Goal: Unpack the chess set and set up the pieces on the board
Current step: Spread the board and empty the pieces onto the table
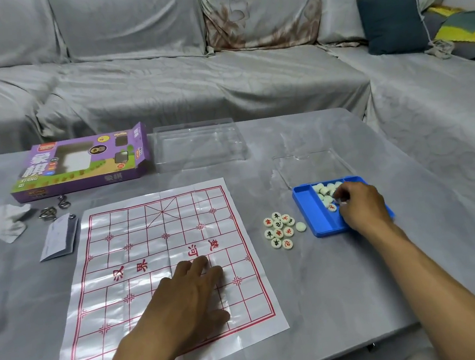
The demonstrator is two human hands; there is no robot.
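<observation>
On the grey table: a person is setting up a chess game, and both bare arms are reaching in from the near edge.
Board (161,249): a thin paper sheet with red lines is lying flat in the middle of the table, with red signs printed across its middle.
Left hand (185,303): it is lying palm down on the near right part of the board, fingers straight and a little apart, pressing the sheet and holding nothing.
Right hand (362,209): it is reaching into the blue tray, with curled fingers pinching a small white piece (the piece is mostly hidden by the fingers).
Blue tray (311,209): it is sitting to the right of the board, near the right hand, with a heap of white pieces in its far part.
Pieces in the tray (326,191): round and white, they are lying piled together, just beside the fingertips.
Pieces on the table (281,229): a small bunch of round white pieces with red and dark signs is lying between the board and the tray, one plain white one at the right of the bunch.
Purple box (78,163): it is lying open at the far left.
Clear lids (199,145): one is lying right of the purple box, another just beyond the tray.
Folded leaflet (59,239): it is lying just left of the board.
Sofa (184,51): it is standing beyond the table under a grey cover.
</observation>
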